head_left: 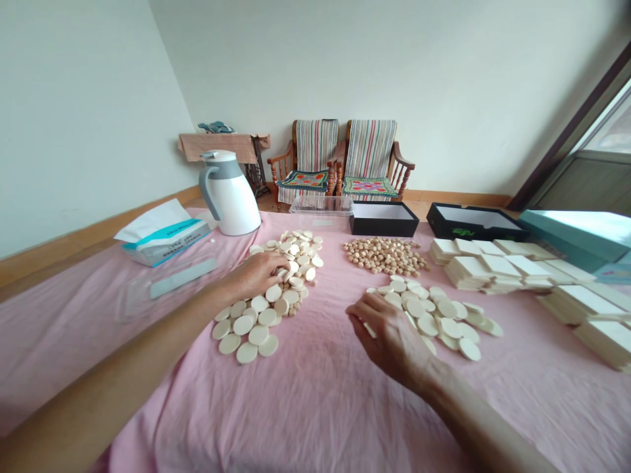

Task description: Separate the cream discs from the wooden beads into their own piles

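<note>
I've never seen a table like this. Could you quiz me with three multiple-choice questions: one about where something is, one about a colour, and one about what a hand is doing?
1. Where do the tan beads lie? A) Inside the white jug B) On the tablecloth C) On a chair
2. What colour is the tablecloth? A) Pink B) Blue C) Green
3. What is the left hand doing? A) Gripping the white jug B) Resting on cream discs C) Lying flat on the bare tablecloth

1 B: the beads sit directly on the cloth, before a black box.
2 A: the cloth shows pink throughout.
3 B: the hand lies over the disc pile.
</note>
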The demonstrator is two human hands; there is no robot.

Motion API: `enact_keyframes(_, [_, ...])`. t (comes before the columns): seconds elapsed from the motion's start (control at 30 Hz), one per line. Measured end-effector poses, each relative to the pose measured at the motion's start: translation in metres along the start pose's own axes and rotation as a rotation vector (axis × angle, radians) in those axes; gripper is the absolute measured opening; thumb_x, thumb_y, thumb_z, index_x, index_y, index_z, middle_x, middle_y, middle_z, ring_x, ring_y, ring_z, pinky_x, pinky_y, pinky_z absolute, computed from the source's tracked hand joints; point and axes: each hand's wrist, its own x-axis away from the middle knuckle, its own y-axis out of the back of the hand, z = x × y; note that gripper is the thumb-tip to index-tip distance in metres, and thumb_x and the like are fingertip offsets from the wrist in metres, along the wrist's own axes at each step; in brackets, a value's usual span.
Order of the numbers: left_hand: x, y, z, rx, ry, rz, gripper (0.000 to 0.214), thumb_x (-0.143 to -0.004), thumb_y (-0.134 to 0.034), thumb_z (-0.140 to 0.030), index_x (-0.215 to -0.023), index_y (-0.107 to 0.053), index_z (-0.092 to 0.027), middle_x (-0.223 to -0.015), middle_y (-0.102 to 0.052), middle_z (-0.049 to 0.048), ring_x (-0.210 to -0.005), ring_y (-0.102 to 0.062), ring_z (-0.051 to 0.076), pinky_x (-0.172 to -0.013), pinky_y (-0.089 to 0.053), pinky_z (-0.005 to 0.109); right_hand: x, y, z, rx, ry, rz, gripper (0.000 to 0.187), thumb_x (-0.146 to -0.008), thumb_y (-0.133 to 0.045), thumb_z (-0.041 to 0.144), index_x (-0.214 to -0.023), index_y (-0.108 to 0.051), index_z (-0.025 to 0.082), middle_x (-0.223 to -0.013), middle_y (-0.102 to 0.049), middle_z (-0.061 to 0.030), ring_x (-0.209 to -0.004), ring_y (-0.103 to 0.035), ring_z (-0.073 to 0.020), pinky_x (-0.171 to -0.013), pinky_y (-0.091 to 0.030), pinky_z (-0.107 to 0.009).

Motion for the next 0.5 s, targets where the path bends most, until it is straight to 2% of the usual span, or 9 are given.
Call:
enact_keyframes(0.17, [0.005, 0.000, 0.000, 0.030, 0.136, -0.027, 0.019, -0.070, -0.060, -0.016, -0.088, -0.062, -0.018, -0.076, -0.063, 0.0002, -0.068, -0.058, 0.015, -0.062, -0.041, 0.023, -0.005, 0.022, -0.031, 0.027, -0.116, -0.240, 0.020, -0.090, -0.046, 0.020, -0.084, -0.064, 0.017, -0.080, -0.061, -0.0051, -0.072, -0.054, -0.0148, -0.065, -0.039, -0.026])
enact_keyframes(0.23, [0.005, -0.001, 0.001, 0.029, 0.167, -0.040, 0.018, -0.069, -0.062, -0.018, -0.087, -0.060, -0.018, -0.075, -0.062, -0.0005, -0.066, -0.057, 0.015, -0.061, -0.040, 0.023, -0.006, 0.026, -0.044, 0.065, -0.157, -0.265, 0.019, -0.088, -0.047, 0.021, -0.082, -0.065, 0.018, -0.076, -0.061, -0.0046, -0.069, -0.054, -0.0148, -0.063, -0.039, -0.026])
enact_keyframes(0.33, [0.006, -0.001, 0.003, -0.006, 0.146, -0.065, 0.016, -0.069, -0.065, -0.020, -0.084, -0.059, -0.018, -0.082, -0.061, 0.0005, -0.068, -0.056, 0.014, -0.062, -0.040, 0.023, -0.006, 0.025, -0.059, 0.081, -0.202, -0.273, 0.018, -0.086, -0.048, 0.021, -0.081, -0.066, 0.017, -0.075, -0.062, -0.0042, -0.068, -0.054, -0.0152, -0.062, -0.039, -0.026])
enact_keyframes(0.5, [0.009, -0.001, 0.004, -0.045, 0.108, -0.097, 0.014, -0.072, -0.065, -0.024, -0.083, -0.058, -0.018, -0.090, -0.058, 0.0026, -0.072, -0.055, 0.015, -0.067, -0.040, 0.025, -0.005, 0.021, -0.071, 0.094, -0.226, -0.280, 0.018, -0.084, -0.049, 0.021, -0.079, -0.066, 0.017, -0.073, -0.062, -0.0035, -0.066, -0.053, -0.0147, -0.061, -0.038, -0.025])
